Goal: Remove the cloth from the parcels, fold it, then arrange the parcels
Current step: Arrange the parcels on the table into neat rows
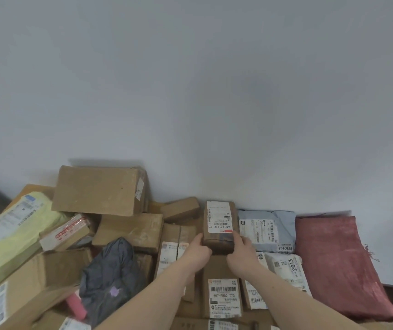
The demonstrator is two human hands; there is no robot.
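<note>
The red cloth (338, 265) lies folded beside the parcels, so arranging remains. Left hand (196, 252) and right hand (241, 252) both grip a small labelled carton (219, 228); the left-side heap looks unsorted.

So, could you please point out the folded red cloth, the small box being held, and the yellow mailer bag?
red cloth (335, 263), head view, middle of folded top.
small box (219, 225), head view, its white label.
yellow mailer bag (7, 244), head view, bare yellow plastic.

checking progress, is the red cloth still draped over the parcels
No, the red cloth lies folded to the right, beside the parcels.
</note>
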